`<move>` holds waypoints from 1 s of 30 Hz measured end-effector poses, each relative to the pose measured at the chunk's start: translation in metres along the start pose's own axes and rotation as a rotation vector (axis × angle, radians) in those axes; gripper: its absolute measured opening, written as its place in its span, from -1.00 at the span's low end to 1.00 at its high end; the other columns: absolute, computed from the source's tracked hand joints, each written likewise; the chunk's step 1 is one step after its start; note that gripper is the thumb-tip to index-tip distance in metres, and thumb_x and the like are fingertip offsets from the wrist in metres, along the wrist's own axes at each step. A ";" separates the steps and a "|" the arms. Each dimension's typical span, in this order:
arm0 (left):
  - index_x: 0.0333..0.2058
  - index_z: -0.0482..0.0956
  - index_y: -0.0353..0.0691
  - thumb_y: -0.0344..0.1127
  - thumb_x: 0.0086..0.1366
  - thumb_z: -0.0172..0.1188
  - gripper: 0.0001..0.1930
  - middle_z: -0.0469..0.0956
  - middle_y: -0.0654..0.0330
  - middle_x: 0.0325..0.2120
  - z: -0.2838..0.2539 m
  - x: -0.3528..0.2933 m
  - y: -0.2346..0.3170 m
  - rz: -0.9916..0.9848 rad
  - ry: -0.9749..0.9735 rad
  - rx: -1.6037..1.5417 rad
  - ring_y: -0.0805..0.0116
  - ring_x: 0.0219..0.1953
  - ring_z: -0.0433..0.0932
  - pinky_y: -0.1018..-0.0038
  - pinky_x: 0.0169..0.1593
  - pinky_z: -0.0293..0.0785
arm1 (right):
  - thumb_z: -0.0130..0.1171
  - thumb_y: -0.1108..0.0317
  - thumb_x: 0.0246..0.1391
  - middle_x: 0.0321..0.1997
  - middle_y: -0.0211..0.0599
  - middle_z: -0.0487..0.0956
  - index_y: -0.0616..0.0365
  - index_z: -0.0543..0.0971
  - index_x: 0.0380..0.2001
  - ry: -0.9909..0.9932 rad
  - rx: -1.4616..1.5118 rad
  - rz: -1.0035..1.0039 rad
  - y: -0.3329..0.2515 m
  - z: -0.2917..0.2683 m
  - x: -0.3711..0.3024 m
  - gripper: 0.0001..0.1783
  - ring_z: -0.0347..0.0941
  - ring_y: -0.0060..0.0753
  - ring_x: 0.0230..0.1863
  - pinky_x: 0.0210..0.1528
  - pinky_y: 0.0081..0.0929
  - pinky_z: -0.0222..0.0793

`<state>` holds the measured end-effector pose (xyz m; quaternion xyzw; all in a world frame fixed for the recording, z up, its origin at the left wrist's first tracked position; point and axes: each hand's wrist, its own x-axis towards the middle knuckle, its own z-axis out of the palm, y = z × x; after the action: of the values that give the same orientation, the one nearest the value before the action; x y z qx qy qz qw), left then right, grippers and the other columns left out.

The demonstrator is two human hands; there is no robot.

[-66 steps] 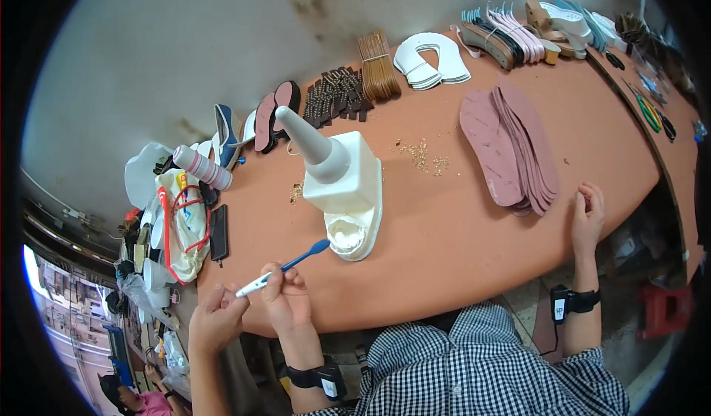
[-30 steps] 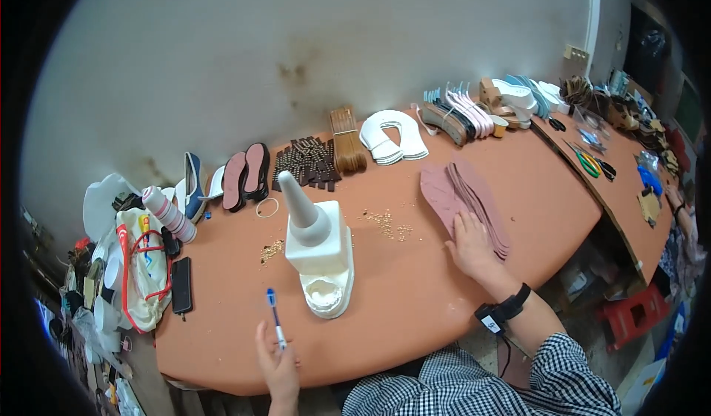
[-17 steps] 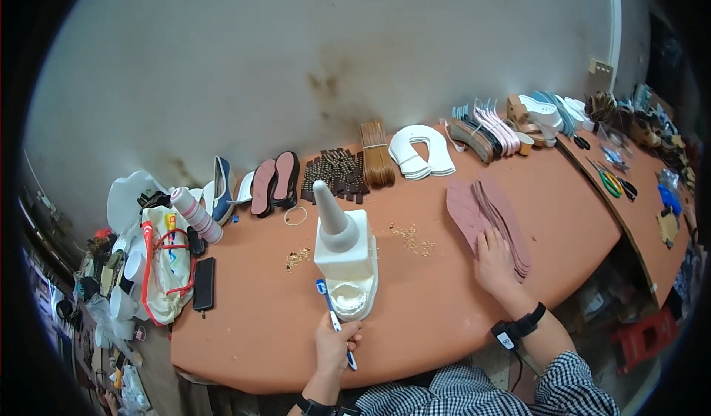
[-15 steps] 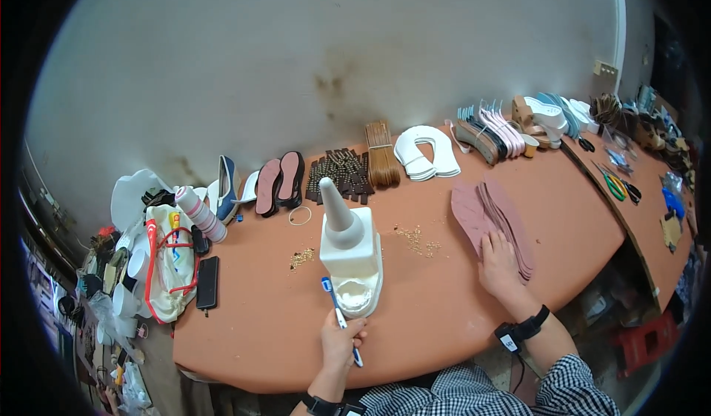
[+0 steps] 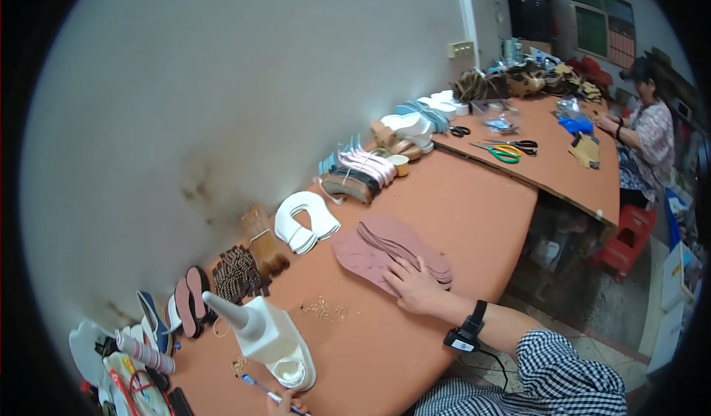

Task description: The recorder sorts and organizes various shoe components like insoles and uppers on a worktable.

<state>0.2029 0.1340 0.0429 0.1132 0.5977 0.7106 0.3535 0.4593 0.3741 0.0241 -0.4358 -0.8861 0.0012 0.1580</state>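
My left hand (image 5: 283,405), partly cut off by the lower edge, has its fingers closed round a blue-and-white toothbrush (image 5: 255,383). Just beyond the brush stands a white dispenser (image 5: 263,329) with a tall grey-white cone; an open well (image 5: 290,371) at its near end holds a white substance. Farther right, my right hand (image 5: 416,290) lies with fingers spread on pink insole-shaped pieces (image 5: 355,257). Some of these pieces are fanned in an overlapping row, partly hidden under the fingers.
Small gold bits (image 5: 326,309) are scattered beside the dispenser. Along the wall lie white U-shaped pieces (image 5: 323,215), brown strips (image 5: 265,247), studded dark straps (image 5: 238,274) and bundled shoe parts (image 5: 366,166). Scissors (image 5: 505,154) rest on the adjoining table, where another person (image 5: 644,135) sits.
The view has swung to the right, bringing the other person and the far table into sight. My left hand still grips the toothbrush; my right hand stays on the pink pieces.
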 end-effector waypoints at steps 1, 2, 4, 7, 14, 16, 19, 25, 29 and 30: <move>-0.28 0.33 -0.30 -0.59 0.09 -0.01 -0.81 0.31 0.22 -0.60 -0.005 0.007 -0.002 0.063 -0.021 -0.095 0.55 -0.69 0.23 0.66 -0.67 0.17 | 0.12 0.31 -0.22 0.17 -0.10 0.14 0.16 0.22 0.05 0.000 0.014 -0.008 0.003 -0.001 0.000 -0.33 -0.05 -0.11 0.26 0.16 0.21 -0.14; -0.27 0.33 -0.30 -0.60 0.10 -0.04 -0.81 0.29 0.24 -0.61 -0.011 0.017 -0.001 0.122 -0.042 -0.192 0.57 -0.68 0.22 0.68 -0.66 0.15 | 0.11 0.32 -0.22 0.17 -0.10 0.14 0.16 0.22 0.05 -0.001 0.028 -0.017 0.005 -0.001 0.000 -0.34 -0.05 -0.12 0.26 0.16 0.21 -0.14; -0.26 0.33 -0.29 -0.61 0.11 -0.07 -0.81 0.26 0.26 -0.63 -0.006 0.020 0.015 0.165 0.150 -0.197 0.57 -0.71 0.17 0.68 -0.68 0.11 | 0.10 0.33 -0.22 0.18 -0.10 0.14 0.16 0.22 0.06 0.032 0.036 -0.010 0.004 0.003 -0.003 -0.34 -0.06 -0.11 0.27 0.17 0.21 -0.15; -0.23 0.38 -0.30 -0.56 0.14 -0.02 -0.81 0.31 0.28 -0.60 -0.017 0.041 0.016 0.211 0.027 -0.357 0.60 -0.69 0.20 0.70 -0.66 0.12 | 0.09 0.31 -0.23 0.19 -0.06 0.14 0.18 0.21 0.07 0.055 0.032 0.002 0.003 0.001 -0.005 -0.31 -0.08 -0.09 0.28 0.19 0.20 -0.18; -0.23 0.36 -0.29 -0.52 0.15 -0.03 -0.82 0.32 0.27 -0.59 0.042 0.082 0.030 -0.142 -0.518 -0.451 0.61 -0.68 0.20 0.72 -0.67 0.13 | 0.06 0.39 -0.28 0.18 -0.02 0.11 0.24 0.21 0.06 0.041 0.108 0.011 0.013 0.002 -0.008 -0.31 -0.12 -0.03 0.28 0.22 0.18 -0.25; -0.23 0.35 -0.28 -0.51 0.16 -0.03 -0.82 0.32 0.27 -0.58 0.027 0.080 0.043 -0.166 -0.582 -0.503 0.62 -0.68 0.20 0.72 -0.67 0.13 | 0.06 0.39 -0.28 0.18 -0.03 0.10 0.23 0.21 0.06 0.012 0.157 -0.023 -0.008 0.001 0.009 -0.30 -0.13 -0.04 0.28 0.22 0.18 -0.26; -0.22 0.34 -0.28 -0.49 0.16 -0.04 -0.82 0.33 0.27 -0.57 0.086 0.063 0.045 -0.274 -0.768 -0.578 0.62 -0.68 0.21 0.73 -0.68 0.13 | 0.07 0.35 -0.27 0.19 -0.04 0.10 0.22 0.20 0.07 -0.046 0.174 0.052 0.004 -0.014 -0.006 -0.30 -0.16 -0.07 0.29 0.23 0.17 -0.29; -0.22 0.32 -0.26 -0.46 0.18 -0.05 -0.83 0.34 0.26 -0.56 0.158 0.006 0.078 -0.270 -0.929 -0.781 0.64 -0.68 0.21 0.74 -0.69 0.13 | 0.12 0.16 -0.26 0.16 -0.07 0.15 0.18 0.25 0.03 0.020 0.257 0.063 0.008 0.007 0.002 -0.30 -0.11 -0.12 0.28 0.23 0.17 -0.29; -0.22 0.31 -0.25 -0.44 0.19 -0.05 -0.84 0.34 0.26 -0.55 -0.006 0.097 0.012 -0.161 -0.858 -0.888 0.64 -0.68 0.21 0.75 -0.69 0.13 | 0.10 -0.03 -0.20 0.15 -0.10 0.21 0.05 0.37 -0.03 -0.014 0.237 0.106 0.015 0.012 0.012 -0.37 -0.06 -0.12 0.27 0.22 0.14 -0.30; -0.22 0.30 -0.25 -0.43 0.19 -0.06 -0.84 0.35 0.26 -0.54 -0.108 0.110 -0.016 -0.104 -0.798 -0.910 0.65 -0.68 0.21 0.75 -0.70 0.13 | 0.08 -0.07 -0.18 0.13 -0.10 0.22 0.01 0.37 -0.02 0.111 0.246 0.195 0.020 0.016 0.008 -0.37 -0.03 -0.12 0.25 0.24 0.03 -0.28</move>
<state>0.0661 0.1216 -0.0286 0.1790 0.0597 0.7792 0.5976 0.4662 0.3949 0.0084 -0.4963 -0.8228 0.1009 0.2578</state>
